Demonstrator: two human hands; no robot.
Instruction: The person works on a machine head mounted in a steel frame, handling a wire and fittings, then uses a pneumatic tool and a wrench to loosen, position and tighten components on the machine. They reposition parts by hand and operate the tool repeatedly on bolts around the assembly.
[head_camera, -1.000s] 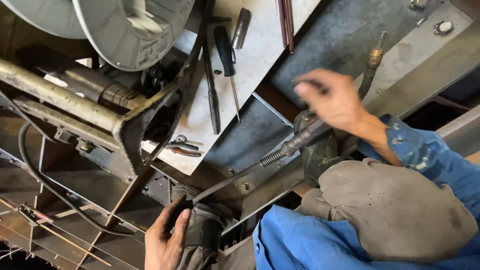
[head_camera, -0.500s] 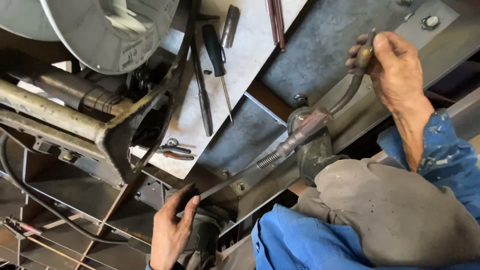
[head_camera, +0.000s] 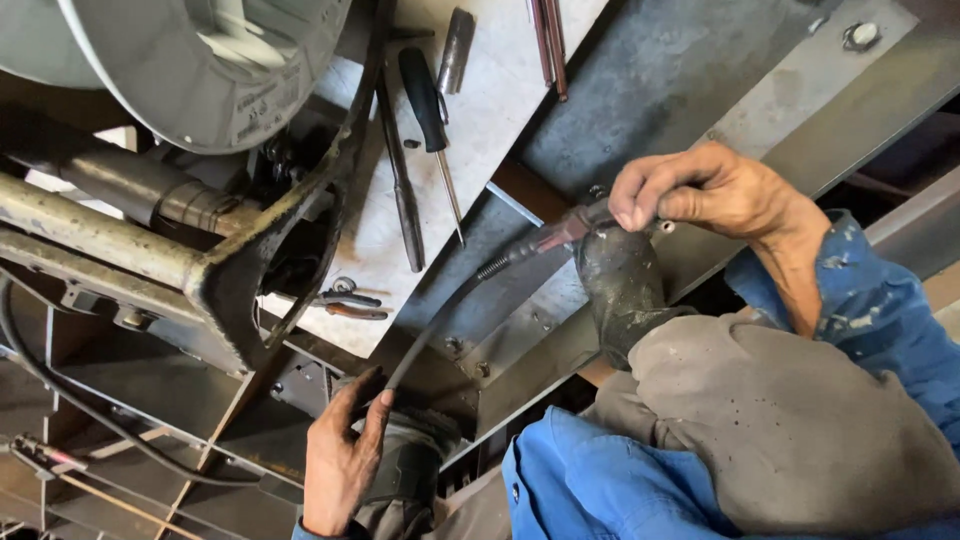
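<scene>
Right hand (head_camera: 705, 190) dropped onto torch handle (head_camera: 570, 228), left hand (head_camera: 340, 460) gripping cable (head_camera: 420, 335)

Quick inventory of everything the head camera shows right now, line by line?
Wire spool: one, grey, top left.
Screwdriver: one, black handle, on the pale plate, upper centre.
Metal rods: a few, reddish, top centre on the same plate.
Pliers: one pair, lower edge of the plate.
Rusty bracket: one, brown, left of centre.
Torch cable: one, black, running from lower centre up to the right hand.
Steel beam: one, grey, diagonal at upper right.
Boot: one, dark, centre right.
Trousers: grey, lower right.
Left hand: on the cable, bottom centre.
Right hand: gripping the torch end, above the boot.
</scene>
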